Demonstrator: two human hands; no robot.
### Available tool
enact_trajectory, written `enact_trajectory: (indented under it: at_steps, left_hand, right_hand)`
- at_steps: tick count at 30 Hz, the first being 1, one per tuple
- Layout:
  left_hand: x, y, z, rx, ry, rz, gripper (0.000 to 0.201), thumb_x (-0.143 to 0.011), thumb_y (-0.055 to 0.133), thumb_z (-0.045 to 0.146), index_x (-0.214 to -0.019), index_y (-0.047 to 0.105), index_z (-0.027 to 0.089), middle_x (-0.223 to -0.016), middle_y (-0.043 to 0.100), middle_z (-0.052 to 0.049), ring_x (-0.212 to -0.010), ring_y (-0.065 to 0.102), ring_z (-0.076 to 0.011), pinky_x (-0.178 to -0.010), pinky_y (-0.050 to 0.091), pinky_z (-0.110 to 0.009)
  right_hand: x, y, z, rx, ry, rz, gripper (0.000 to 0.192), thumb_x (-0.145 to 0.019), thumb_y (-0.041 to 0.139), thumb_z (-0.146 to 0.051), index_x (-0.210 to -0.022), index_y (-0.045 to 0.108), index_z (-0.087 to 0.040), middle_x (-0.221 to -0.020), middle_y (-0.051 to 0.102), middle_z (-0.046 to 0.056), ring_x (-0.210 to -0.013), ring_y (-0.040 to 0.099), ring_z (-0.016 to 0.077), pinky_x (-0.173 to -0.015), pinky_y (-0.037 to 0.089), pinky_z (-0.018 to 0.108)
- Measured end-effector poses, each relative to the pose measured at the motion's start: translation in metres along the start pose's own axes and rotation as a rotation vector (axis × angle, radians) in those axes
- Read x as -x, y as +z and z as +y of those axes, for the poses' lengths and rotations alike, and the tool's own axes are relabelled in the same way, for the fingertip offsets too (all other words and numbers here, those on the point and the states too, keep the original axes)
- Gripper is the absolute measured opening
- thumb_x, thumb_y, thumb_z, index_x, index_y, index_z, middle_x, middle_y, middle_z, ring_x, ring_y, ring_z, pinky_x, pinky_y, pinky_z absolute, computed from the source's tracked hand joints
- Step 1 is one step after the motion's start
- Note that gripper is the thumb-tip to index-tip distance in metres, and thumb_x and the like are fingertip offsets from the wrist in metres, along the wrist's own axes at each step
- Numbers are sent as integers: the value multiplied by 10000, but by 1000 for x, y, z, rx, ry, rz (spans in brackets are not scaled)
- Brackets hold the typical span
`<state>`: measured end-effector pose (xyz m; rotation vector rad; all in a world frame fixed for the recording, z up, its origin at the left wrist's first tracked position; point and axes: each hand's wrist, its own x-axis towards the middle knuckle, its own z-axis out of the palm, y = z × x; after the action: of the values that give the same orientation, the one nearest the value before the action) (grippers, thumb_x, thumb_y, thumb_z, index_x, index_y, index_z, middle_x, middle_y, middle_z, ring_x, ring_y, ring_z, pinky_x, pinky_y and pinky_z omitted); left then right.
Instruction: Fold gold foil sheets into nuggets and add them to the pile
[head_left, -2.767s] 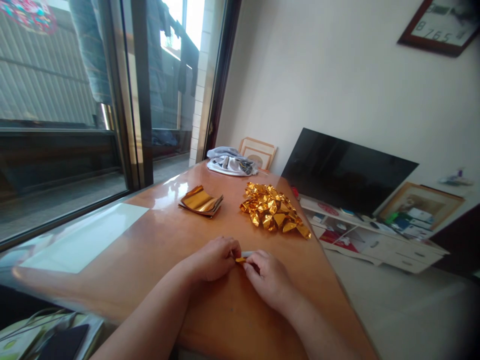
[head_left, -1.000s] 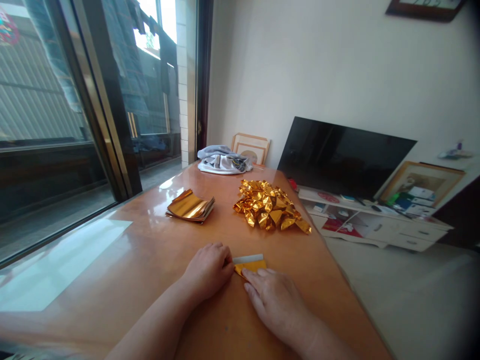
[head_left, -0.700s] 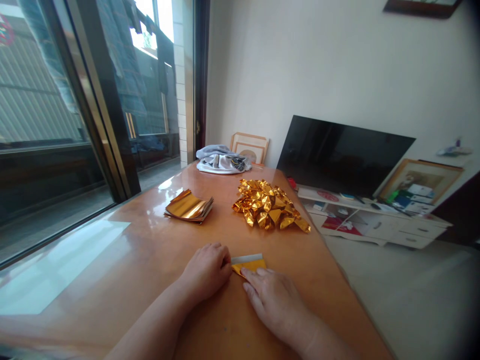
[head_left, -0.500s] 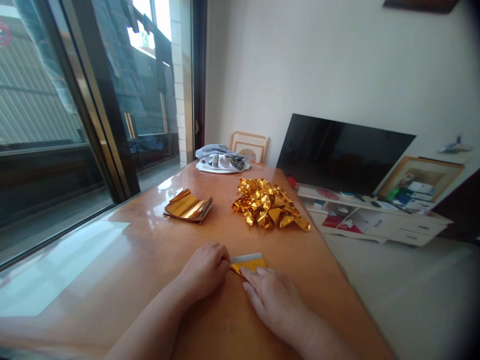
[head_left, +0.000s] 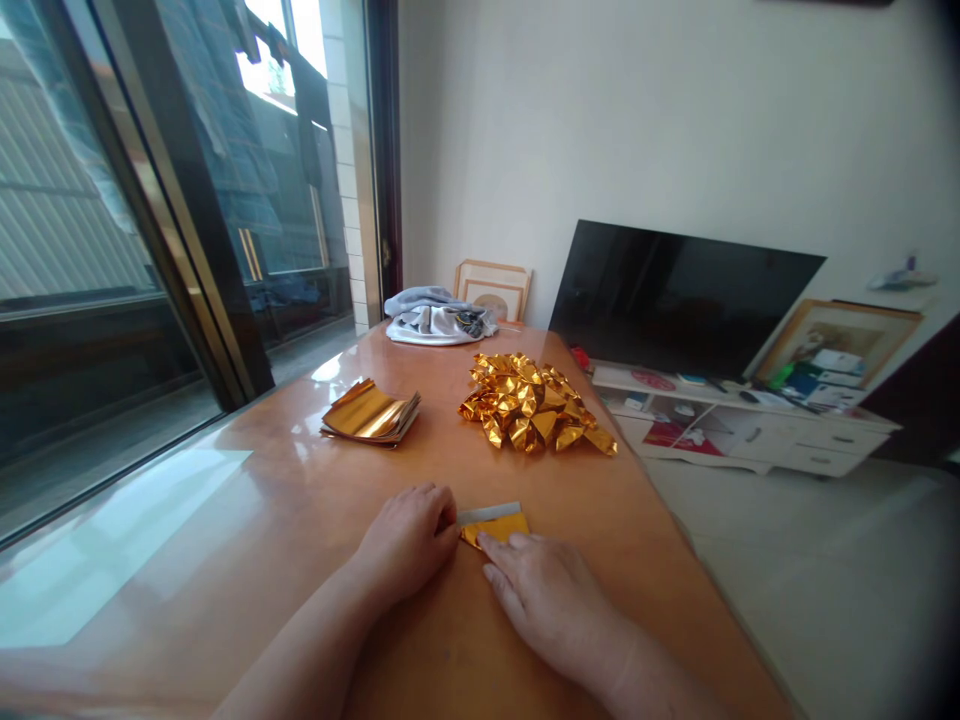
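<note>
A small folded gold foil sheet (head_left: pixel 496 522) with a white strip along its far edge lies flat on the wooden table (head_left: pixel 285 520). My left hand (head_left: pixel 409 535) is curled, its fingertips pinning the sheet's left end. Lying flat with fingers together, my right hand (head_left: pixel 547 595) presses on the sheet's near edge. Farther back sit a stack of flat gold foil sheets (head_left: pixel 370 412) on the left and a heap of folded gold foil pieces (head_left: pixel 532 403) on the right.
A crumpled grey cloth (head_left: pixel 435 318) and a picture frame (head_left: pixel 491 287) sit at the table's far end. Glass sliding doors (head_left: pixel 150 230) run along the left. To the right, past the table edge, are a black TV (head_left: pixel 679 298) and a low white cabinet (head_left: pixel 750 430).
2.8 s ago both hands pinched the folded sheet between their fingertips; now it lies flat under them. Over the last second the hands barely moved; the view drifted slightly.
</note>
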<state>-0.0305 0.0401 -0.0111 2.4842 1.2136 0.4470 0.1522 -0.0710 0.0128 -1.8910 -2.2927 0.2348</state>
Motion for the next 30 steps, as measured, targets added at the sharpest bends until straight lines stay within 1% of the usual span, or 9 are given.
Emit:
enact_trajectory:
  at_steps: [2,5,7,9,12,16,20,25,30]
  left_hand:
    - [1,-1,1,-7,-5,6,12,-831,575,217,-825,576,228,-864,649,-19,-791,586,-194,-664,374,-286]
    - [3,-5,6,-17,13,24,60,-832,562,186,-854,593,234,-892,658,-19,-829,592,-207,-705,386,-306]
    - [4,-6,11,11,71,35,119,-831,542,144,-874,610,231,-932,658,-33,-881,594,-215,-756,410,-317]
    - [5,-6,16,82,152,37,175,-867,493,121,-905,625,228,-973,653,-48,-928,595,-211,-805,435,-313]
    - [5,-3,23,190,221,1,233,-921,429,121,-947,633,231,-1005,654,-56,-951,603,-201,-836,457,-293]
    - [4,1,25,202,238,-62,261,-888,450,100,-991,648,235,-1005,657,-53,-958,606,-207,-840,469,-288]
    - [4,2,23,202,228,-61,296,-845,466,64,-983,665,235,-995,658,-45,-948,613,-199,-843,469,-282]
    - [4,1,24,192,209,-56,318,-828,475,41,-987,668,238,-1003,676,-35,-976,623,-199,-838,458,-277]
    - [4,1,24,204,207,-54,309,-813,487,47,-970,660,248,-1003,690,-18,-975,631,-196,-831,447,-276]
  right_hand:
    - [0,0,0,-2,-3,1,404,-1014,446,-320,-1381,607,-263,-1030,749,70,-934,700,228,-828,504,316]
    - [0,1,1,6,-6,1,396,-1011,451,-319,-1368,612,-263,-1002,747,67,-909,701,229,-803,501,314]
    - [1,1,0,13,-8,6,379,-1013,446,-314,-1345,623,-265,-983,745,64,-887,701,227,-778,496,310]
    - [0,1,0,16,-8,9,367,-1018,436,-312,-1328,627,-266,-977,745,62,-866,702,223,-753,490,304]
    - [-1,1,0,8,-2,0,347,-1024,423,-315,-1287,641,-255,-978,744,67,-847,704,218,-735,485,299]
    - [-1,-1,0,-25,-2,7,326,-1022,413,-287,-1244,649,-249,-987,742,60,-886,702,219,-776,488,302]
    - [1,-3,2,-36,-8,-16,325,-1000,459,-292,-1271,633,-253,-1019,734,57,-908,692,222,-792,489,309]
    - [4,-6,3,-33,-33,-38,437,-972,514,-307,-1408,540,-290,-1031,721,55,-907,677,228,-800,487,323]
    - [7,-7,0,12,-40,-33,331,-991,491,-333,-1286,636,-299,-1041,708,57,-912,667,237,-783,493,331]
